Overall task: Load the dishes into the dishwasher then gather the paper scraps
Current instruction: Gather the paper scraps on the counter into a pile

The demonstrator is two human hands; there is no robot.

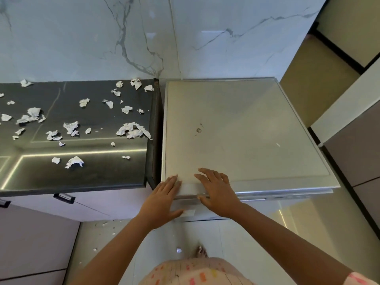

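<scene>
1. The dishwasher (246, 130) stands at the right of the view, a silver-grey box with a flat top, its back against the marble wall (185, 38). Its door looks closed; no dishes show anywhere.
2. The left hand (162, 197) lies at the front left corner of the dishwasher top, fingers straight and together, pointing away from the person, thumb spread down over the front face. It holds nothing.
3. The right hand (216, 191) lies just beside it on the front edge of the top, fingers straight and slightly fanned, flat on the surface, thumb at the front lip. It also holds nothing.
4. The two hands are near each other but apart, with a strip of the top showing between them.
5. The paper scraps (133, 130) lie scattered over the dark table (98, 177) left of the dishwasher: crumpled white bits, many small, a larger clump near the table's right edge, another near the front.
6. A narrow gap separates the table from the dishwasher.
7. A few tiny scraps also lie on the pale floor (236, 239) below, one just in front of the person's bare foot (202, 252).
8. A small dark smudge (198, 130) marks the middle of the dishwasher top.
9. Pale cupboards with dark handles (64, 198) run under the table.
</scene>
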